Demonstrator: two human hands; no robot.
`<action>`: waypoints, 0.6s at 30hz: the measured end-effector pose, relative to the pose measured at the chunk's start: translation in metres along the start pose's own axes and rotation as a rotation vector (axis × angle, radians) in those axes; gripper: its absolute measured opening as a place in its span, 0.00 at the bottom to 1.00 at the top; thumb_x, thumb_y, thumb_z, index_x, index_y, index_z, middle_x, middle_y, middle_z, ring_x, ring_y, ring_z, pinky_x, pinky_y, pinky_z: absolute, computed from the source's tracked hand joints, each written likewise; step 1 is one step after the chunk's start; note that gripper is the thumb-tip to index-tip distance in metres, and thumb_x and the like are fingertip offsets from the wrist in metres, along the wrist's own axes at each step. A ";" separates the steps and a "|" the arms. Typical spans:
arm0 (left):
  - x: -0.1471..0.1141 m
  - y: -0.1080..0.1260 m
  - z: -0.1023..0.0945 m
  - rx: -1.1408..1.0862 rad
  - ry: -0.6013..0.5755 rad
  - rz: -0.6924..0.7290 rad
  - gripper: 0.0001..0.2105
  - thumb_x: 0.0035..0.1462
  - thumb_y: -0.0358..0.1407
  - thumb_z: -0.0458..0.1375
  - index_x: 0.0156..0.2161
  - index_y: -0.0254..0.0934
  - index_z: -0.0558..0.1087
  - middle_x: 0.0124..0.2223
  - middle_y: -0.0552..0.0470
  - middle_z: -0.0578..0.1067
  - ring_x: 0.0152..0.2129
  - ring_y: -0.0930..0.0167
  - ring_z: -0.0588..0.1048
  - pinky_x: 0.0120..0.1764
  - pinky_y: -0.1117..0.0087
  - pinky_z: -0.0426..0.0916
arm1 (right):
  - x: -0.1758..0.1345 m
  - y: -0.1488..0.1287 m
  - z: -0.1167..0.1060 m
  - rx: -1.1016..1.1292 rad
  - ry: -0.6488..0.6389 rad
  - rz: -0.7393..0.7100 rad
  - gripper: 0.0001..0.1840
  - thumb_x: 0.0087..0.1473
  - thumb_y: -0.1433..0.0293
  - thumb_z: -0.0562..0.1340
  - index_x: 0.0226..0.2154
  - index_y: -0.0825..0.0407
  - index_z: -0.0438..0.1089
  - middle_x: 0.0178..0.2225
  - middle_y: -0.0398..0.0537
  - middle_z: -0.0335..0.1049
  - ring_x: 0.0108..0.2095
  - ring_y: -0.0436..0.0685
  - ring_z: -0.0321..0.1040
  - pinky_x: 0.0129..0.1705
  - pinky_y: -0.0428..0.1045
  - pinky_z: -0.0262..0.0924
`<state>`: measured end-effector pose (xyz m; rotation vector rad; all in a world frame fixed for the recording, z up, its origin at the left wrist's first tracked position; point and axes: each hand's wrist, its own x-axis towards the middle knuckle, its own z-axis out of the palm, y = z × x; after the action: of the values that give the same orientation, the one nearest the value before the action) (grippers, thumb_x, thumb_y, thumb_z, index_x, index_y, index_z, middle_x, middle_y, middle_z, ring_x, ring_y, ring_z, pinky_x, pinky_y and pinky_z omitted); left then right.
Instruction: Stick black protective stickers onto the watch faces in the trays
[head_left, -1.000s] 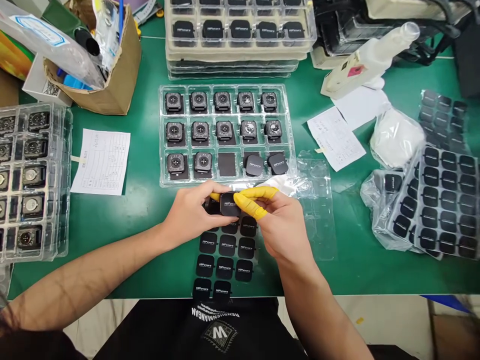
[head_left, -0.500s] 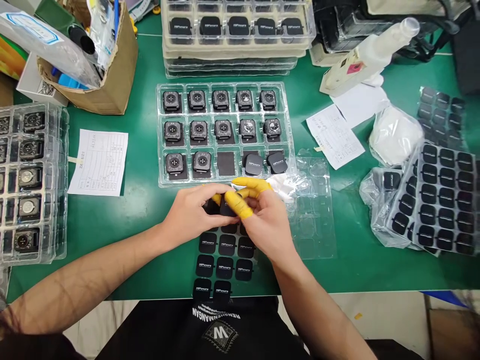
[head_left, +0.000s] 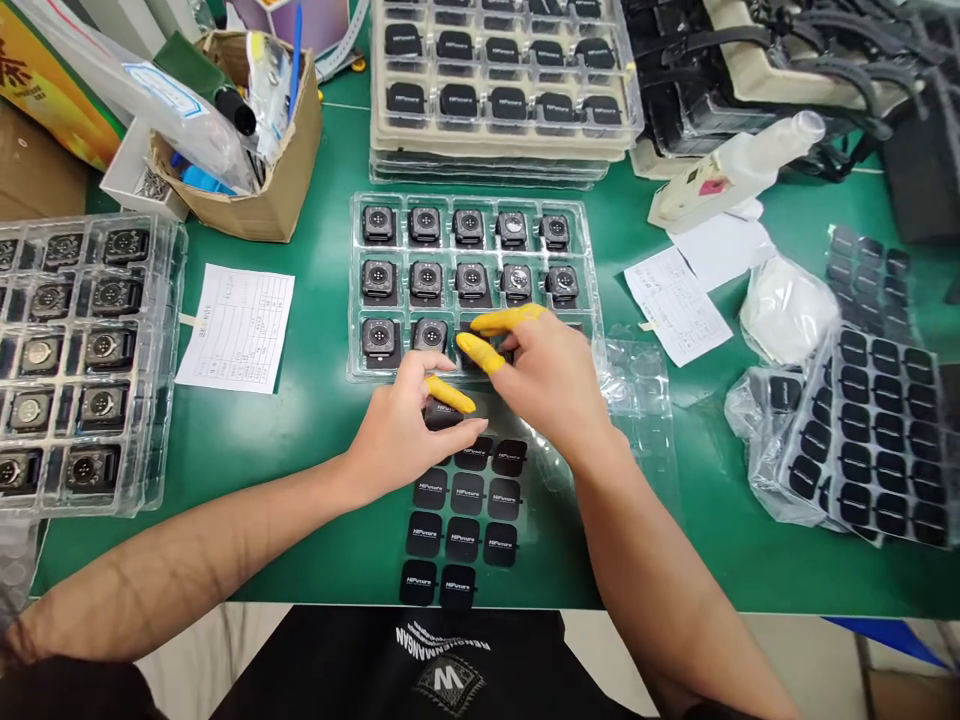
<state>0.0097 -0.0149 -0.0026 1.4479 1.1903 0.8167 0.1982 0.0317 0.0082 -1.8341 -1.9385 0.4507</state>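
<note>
My right hand, with yellow cots on its fingers, curls over the front row of a clear tray. A dark thing lies partly hidden under those fingertips, and I cannot make it out. In the slots beside it sit smartwatches, most with their backs up. Closer to me, my left hand has its thumb and fingers apart, one of them in a yellow cot. Just under it is a black square printed HiFuture, at the top of a clear sheet of black square films.
Stacked trays stand at the back, and more watch trays are at left. A cardboard box holds tools. On the right are a bottle, papers, film sheets and an empty clear sheet.
My hands have parted from around a black square thing. The right has moved forward over the tray; the left stays near the films with its fingers spread. The camera view has shifted.
</note>
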 end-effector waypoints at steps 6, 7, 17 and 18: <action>-0.001 0.000 -0.002 0.007 -0.018 0.044 0.22 0.54 0.38 0.72 0.50 0.43 0.68 0.31 0.60 0.80 0.27 0.70 0.81 0.33 0.69 0.76 | -0.009 0.004 0.010 -0.169 0.217 -0.011 0.14 0.66 0.63 0.62 0.29 0.49 0.72 0.40 0.57 0.80 0.43 0.66 0.71 0.48 0.62 0.66; -0.001 0.001 -0.002 -0.010 -0.025 0.062 0.19 0.55 0.39 0.72 0.48 0.43 0.69 0.33 0.58 0.82 0.28 0.70 0.82 0.34 0.68 0.77 | -0.007 0.000 0.011 -0.152 0.214 -0.039 0.13 0.67 0.62 0.62 0.32 0.50 0.74 0.40 0.56 0.79 0.44 0.66 0.71 0.48 0.61 0.67; 0.001 0.003 -0.006 -0.103 -0.074 0.147 0.08 0.61 0.40 0.67 0.32 0.40 0.76 0.29 0.56 0.81 0.23 0.72 0.78 0.28 0.69 0.73 | 0.017 -0.042 0.014 0.044 -0.137 0.023 0.15 0.53 0.61 0.78 0.39 0.50 0.79 0.44 0.51 0.77 0.38 0.61 0.74 0.42 0.58 0.71; 0.001 0.003 -0.007 -0.107 -0.082 0.130 0.09 0.62 0.40 0.67 0.32 0.40 0.75 0.29 0.56 0.81 0.23 0.72 0.78 0.29 0.69 0.74 | 0.014 -0.040 0.010 0.115 -0.143 0.039 0.15 0.52 0.62 0.78 0.38 0.49 0.78 0.40 0.49 0.78 0.36 0.60 0.75 0.42 0.58 0.71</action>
<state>0.0045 -0.0119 0.0013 1.4671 0.9846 0.8879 0.1579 0.0432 0.0211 -1.8119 -1.9280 0.7094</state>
